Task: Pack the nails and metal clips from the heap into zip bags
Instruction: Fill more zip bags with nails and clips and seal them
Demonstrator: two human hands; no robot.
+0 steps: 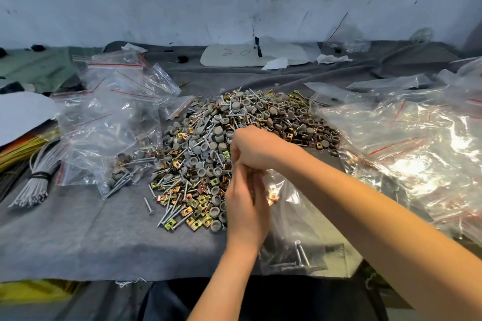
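Note:
A big heap (234, 143) of nails, brass-coloured metal clips and grey caps lies mid-table on grey cloth (78, 237). At its near right edge a clear zip bag (292, 229) hangs from my hands, with a few nails (300, 255) at its bottom. My left hand (246, 208) grips the bag's mouth from below. My right hand (254, 147) is curled just above it, fingers down at the opening; what it holds is hidden.
Filled zip bags (112, 138) are piled at the left, and a large mound of clear bags (417, 151) at the right. Bundled grey ties (36, 182) and yellow ties (23, 146) lie far left. A white board (234, 56) lies by the back wall.

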